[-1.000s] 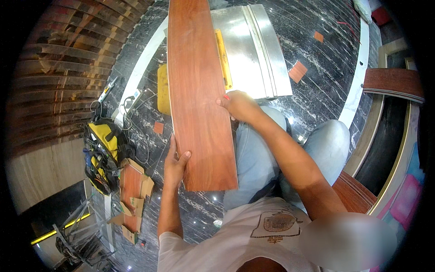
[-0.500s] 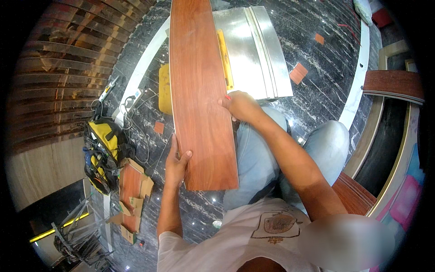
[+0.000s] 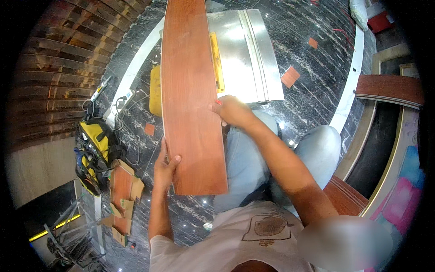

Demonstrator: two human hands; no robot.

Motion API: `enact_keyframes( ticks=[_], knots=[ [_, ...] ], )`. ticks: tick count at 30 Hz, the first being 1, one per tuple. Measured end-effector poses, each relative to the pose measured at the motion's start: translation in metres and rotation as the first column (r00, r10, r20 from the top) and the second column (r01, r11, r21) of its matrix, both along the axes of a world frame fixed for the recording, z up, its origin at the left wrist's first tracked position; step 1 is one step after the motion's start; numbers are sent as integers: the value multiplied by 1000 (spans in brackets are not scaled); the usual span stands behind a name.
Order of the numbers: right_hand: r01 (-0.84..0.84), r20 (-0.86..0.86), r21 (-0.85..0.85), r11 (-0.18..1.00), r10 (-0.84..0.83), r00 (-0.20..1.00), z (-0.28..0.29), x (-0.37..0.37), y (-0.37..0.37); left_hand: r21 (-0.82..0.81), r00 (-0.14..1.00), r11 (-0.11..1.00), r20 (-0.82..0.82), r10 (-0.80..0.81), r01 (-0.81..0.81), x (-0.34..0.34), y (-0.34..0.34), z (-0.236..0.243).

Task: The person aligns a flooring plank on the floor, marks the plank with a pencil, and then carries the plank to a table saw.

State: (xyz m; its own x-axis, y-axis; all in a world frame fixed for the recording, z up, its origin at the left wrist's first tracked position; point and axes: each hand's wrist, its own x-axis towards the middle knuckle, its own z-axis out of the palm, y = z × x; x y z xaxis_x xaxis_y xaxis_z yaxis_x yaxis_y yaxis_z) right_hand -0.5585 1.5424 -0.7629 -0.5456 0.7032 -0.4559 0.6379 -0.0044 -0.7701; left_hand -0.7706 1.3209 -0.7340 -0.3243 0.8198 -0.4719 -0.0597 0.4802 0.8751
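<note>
A long reddish-brown wood-look floor plank (image 3: 192, 81) runs from the top of the view down toward my lap. My left hand (image 3: 165, 165) holds its left edge near the close end, thumb on the upper face and fingers along the side. At the right edge, a little farther up, my right hand (image 3: 231, 110) is closed with its fingertips at the plank. A small red bit of something shows at its fingers; its kind is hidden. Right of the plank, a yellow spirit level or straight bar (image 3: 217, 63) lies along a shiny metal panel (image 3: 240, 54).
A yellow case (image 3: 155, 90) shows left of the plank. Plank offcuts (image 3: 290, 77) lie on the dark marbled floor. At left are a yellow-black tool bag (image 3: 93, 140), a power strip (image 3: 121, 102) with cables and an opened carton (image 3: 129, 213) of planks. More planks (image 3: 389, 88) stand at right.
The whole scene has shifted slightly left and down in the picture. Both hands keep their places on the plank, which has not visibly moved against the metal panel.
</note>
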Motion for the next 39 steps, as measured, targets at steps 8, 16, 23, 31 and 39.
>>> enact_keyframes(
  ticks=[8, 16, 23, 31, 39],
  knots=[
    [-2, -22, -100, 995, 0, 1000, 4, 1, -3, -63, 999, 998, -37, -14, 12, 0, -7, 8],
    [134, -127, -135, 982, -151, 980, 0, 2, 4, 8, 997, 999, -58, -51, 51, -7, -15, 0],
    [120, -146, -100, 988, -134, 980, -9, 4, 3, 14, 996, 999, -71, -49, 50, -6, -18, 0],
    [84, -207, -194, 977, -124, 970, 4, 9, 1, -14, 1000, 1000, -8, -3, 3, 1, -23, 10],
    [133, -219, -212, 968, -179, 959, 6, 9, 5, -58, 998, 998, -59, -26, 23, 3, -26, 15]
  ],
)
